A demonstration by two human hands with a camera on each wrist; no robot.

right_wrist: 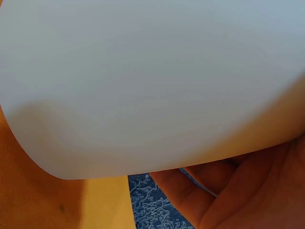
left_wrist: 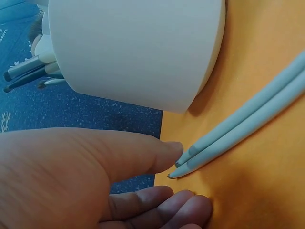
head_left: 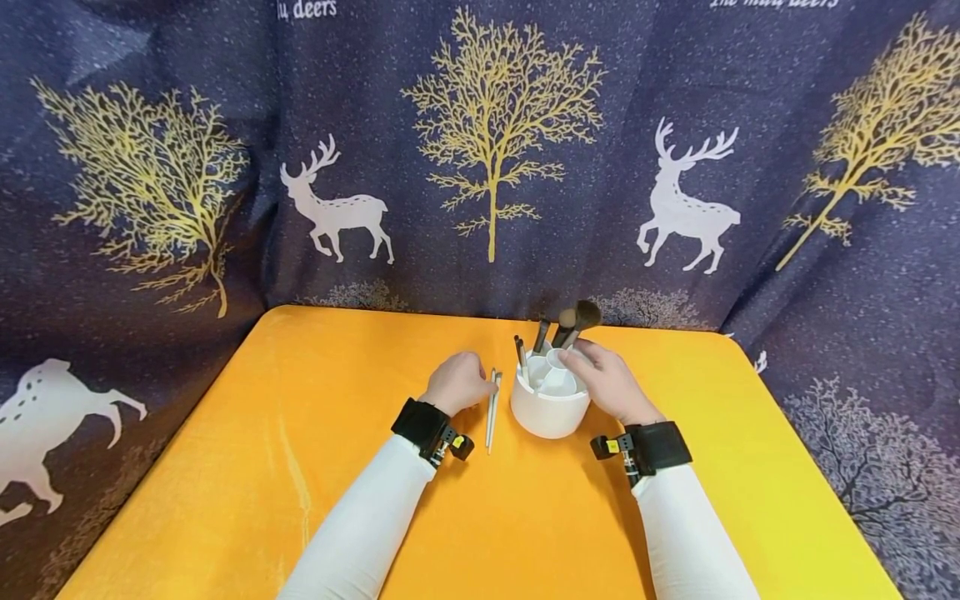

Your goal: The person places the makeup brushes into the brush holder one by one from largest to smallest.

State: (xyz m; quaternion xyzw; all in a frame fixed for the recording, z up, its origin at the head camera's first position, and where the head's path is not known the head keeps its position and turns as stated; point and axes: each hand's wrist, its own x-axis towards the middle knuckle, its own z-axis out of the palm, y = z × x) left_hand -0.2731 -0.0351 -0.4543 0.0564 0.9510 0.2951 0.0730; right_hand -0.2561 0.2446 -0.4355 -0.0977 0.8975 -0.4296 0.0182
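White-sleeved left hand (head_left: 459, 382) is curling, not yet gripping, beside two brush handles (head_left: 492, 408) lying near-to-far, while right hand (head_left: 609, 382) is clasping the holder (head_left: 547, 404).

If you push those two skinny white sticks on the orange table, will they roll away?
Probably a little. The two white sticks look round and smooth in the left wrist view, so a sideways nudge would likely roll them across the flat orange table. They lie dead straight, so they seem stiff, not bendy. Being so thin, they are probably light and easy to flick.
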